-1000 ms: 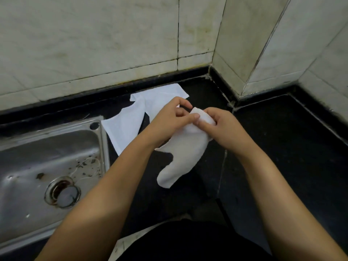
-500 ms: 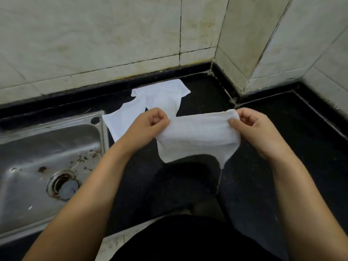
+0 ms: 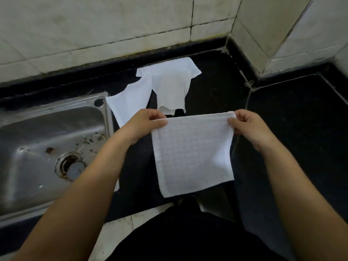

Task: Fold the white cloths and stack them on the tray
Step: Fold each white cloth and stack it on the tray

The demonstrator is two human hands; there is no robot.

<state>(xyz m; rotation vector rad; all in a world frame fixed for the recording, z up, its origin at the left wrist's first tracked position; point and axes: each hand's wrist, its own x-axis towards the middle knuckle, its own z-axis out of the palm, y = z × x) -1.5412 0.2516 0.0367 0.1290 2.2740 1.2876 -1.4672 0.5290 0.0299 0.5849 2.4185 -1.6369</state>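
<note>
Cloth (image 3: 192, 155) hangs flat in front of me above the black counter (image 3: 293, 117); I see my left hand (image 3: 143, 125) pinching its top left corner and my right hand (image 3: 248, 127) pinching the top right. At eleven o'clock two more loose cloths (image 3: 169, 81) lie on the counter, beside the steel sink (image 3: 47, 132) at nine o'clock

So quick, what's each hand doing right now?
Left hand: closed, pinching the top left corner of the cloth.
Right hand: closed, pinching the cloth's top right corner.
</note>
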